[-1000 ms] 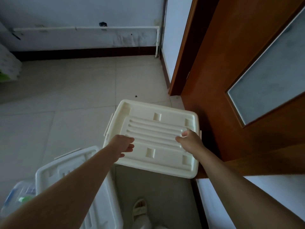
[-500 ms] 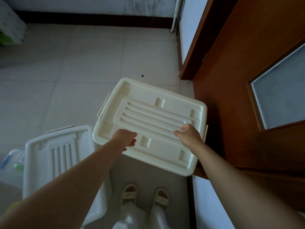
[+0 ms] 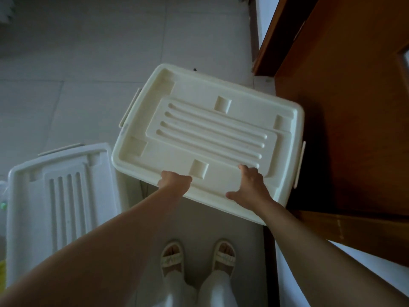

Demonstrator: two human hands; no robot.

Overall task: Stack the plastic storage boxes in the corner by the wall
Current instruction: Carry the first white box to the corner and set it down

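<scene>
Slippered feet (image 3: 197, 258) now show below. Both hands hold the cream box's (image 3: 210, 138) near edge: left hand (image 3: 174, 181) curled over it, right hand (image 3: 249, 189) flat on the lid. The box has drawn closer, beside the white box (image 3: 62, 196), short of the wall corner.

No readable text, labels, brand marks, numbers or signs anywhere in view. Cream box lid (image 3: 212, 138): moulded ribs and square recesses only, no lettering. White box lid (image 3: 64, 200): same, bare plastic. Wooden door (image 3: 345, 120): plain, nothing on it. Bag at the left edge (image 3: 2, 204) shows a green spot, too small and cut off to read.
</scene>
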